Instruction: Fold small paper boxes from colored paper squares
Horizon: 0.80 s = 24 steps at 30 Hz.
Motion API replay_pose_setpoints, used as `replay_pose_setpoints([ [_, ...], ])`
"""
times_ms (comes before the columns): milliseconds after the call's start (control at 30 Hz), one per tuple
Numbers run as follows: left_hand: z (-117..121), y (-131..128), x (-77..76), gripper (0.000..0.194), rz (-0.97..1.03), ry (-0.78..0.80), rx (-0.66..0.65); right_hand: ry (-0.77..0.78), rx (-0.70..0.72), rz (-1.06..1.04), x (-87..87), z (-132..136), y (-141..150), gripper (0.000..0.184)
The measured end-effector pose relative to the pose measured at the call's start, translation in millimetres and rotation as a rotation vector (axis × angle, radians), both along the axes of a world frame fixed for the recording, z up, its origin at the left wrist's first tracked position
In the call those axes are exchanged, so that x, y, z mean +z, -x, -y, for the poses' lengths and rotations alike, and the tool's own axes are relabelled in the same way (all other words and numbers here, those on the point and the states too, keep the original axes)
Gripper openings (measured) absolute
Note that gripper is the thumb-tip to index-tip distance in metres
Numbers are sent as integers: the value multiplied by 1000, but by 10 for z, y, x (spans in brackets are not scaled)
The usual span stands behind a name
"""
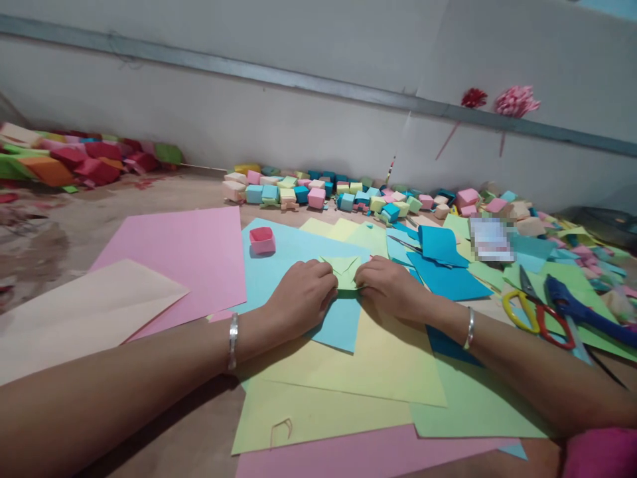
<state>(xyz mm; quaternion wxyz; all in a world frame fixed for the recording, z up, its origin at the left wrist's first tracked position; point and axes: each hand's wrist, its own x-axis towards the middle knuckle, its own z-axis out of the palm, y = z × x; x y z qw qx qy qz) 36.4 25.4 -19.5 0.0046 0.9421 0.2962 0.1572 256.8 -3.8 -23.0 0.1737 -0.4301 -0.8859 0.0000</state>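
A small piece of folded light green paper (345, 269) is held between my two hands, with creased flaps showing on its face. My left hand (306, 295) is closed on its left edge, and my right hand (391, 285) pinches the right edge. Both hands are just above a light blue sheet (343, 325) that lies on yellow sheets (388, 365). A small pink paper box (262, 240), open at the top, sits on the light blue paper beyond my left hand. My fingertips are partly hidden behind the folded paper.
Pink (184, 252) and cream sheets (94, 312) lie at left. Scissors (537, 312) and a dark blue-handled tool (587, 309) rest at right near blue paper (448, 275). Many folded paper cubes (316, 197) line the wall. Paper flowers (516, 101) are by the metal rail.
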Motion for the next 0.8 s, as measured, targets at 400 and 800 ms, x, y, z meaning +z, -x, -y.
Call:
replay_pose_setpoints([
  [400, -20, 15, 4, 16, -35, -48, -65, -34, 35, 39, 0, 34, 65, 17],
  [800, -78, 10, -3, 20, 156, 165, 39, 49, -34, -453, -12, 36, 52, 6],
])
